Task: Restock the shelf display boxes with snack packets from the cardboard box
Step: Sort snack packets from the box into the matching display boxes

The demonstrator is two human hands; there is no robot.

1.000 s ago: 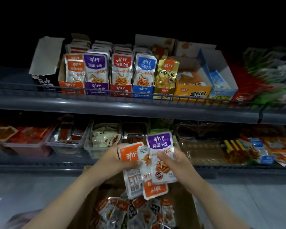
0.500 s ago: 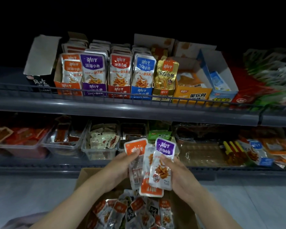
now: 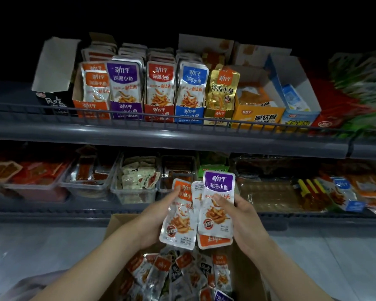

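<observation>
Now the left hand [image 3: 157, 216] grips the orange packet [image 3: 179, 220], thumb across its face; the right hand [image 3: 243, 213] pinches the purple packet [image 3: 218, 213] just beside.

Grey shelving [image 3: 161, 137], pale floor [image 3: 30, 246], dim light

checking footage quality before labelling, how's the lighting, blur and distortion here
Head view: dim, black above the upper shelf; green packets at the right edge smear into blur; shelf edges bow from the wide lens; purple packet in the right hand and orange packet in the left hand read sharp.
</observation>
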